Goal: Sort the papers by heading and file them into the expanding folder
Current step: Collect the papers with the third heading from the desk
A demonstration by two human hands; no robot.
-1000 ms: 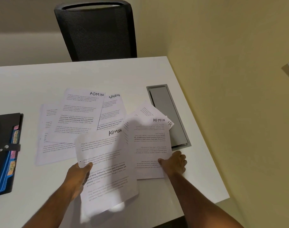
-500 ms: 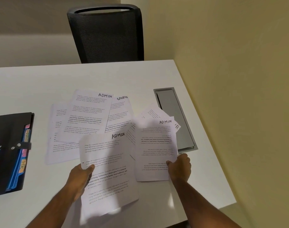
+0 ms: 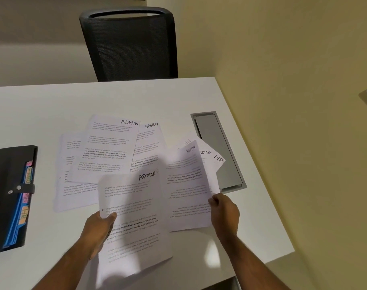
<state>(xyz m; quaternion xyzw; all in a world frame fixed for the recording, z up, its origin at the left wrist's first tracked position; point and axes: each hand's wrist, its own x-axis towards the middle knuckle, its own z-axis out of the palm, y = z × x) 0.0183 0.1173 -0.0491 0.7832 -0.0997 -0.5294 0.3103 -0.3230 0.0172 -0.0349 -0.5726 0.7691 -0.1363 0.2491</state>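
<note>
Black expanding folder (image 3: pixel 11 195) sits way over at 9 o'clock on the white desk (image 3: pixel 53 105), coloured tabs poking out. Loose papers (image 3: pixel 107 147) are spread mid-table. Left hand (image 3: pixel 99 229) pinches one ADMIN sheet (image 3: pixel 134 216) at 6 o'clock; right hand (image 3: pixel 225 210) grips another ADMIN page (image 3: pixel 189 185) at 4 o'clock, lifted off the pile.
</note>
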